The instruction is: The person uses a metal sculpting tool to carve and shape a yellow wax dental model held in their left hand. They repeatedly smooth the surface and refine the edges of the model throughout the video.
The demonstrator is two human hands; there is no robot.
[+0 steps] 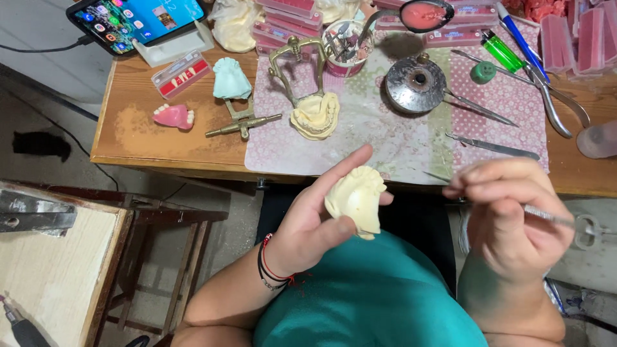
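Below the front edge of the wooden workbench [135, 144], over the person's lap, the left hand [308, 222] cradles a cream-coloured plaster dental cast [355, 200]. The fingers curl around the cast from behind and the thumb presses on its lower edge, so the hand is closed on it, with the cast's smooth domed side turned toward the camera. A red and black cord bracelet [268, 265] circles the left wrist.

Just to the right, apart from the cast, the right hand [508, 215] pinches a thin metal hand instrument [553, 218]. Its fingers are bunched tight around the shaft, which runs out to the right past the hand; the working tip is hidden behind the fingers.

On the bench, a pink patterned mat [385, 128] covers the middle. On it stands a brass articulator [299, 64] with a second cream cast [316, 115] mounted at its base. Right of that sits a round metal burner [414, 83], and a pair of tweezers [479, 106] lies next to it. Further right lie a green lighter [502, 51], a blue pen [519, 35], pliers [556, 106] and a flat steel blade tool [491, 146].

Left of the mat, on bare wood, a pale green cast [230, 78] rests near a loose brass articulator part [243, 122]. A pink denture base with white teeth [173, 115] lies near the bench's left end, with a small clear box of artificial teeth [182, 74] behind it. A smartphone [138, 19] is propped on a stand at the back left corner.
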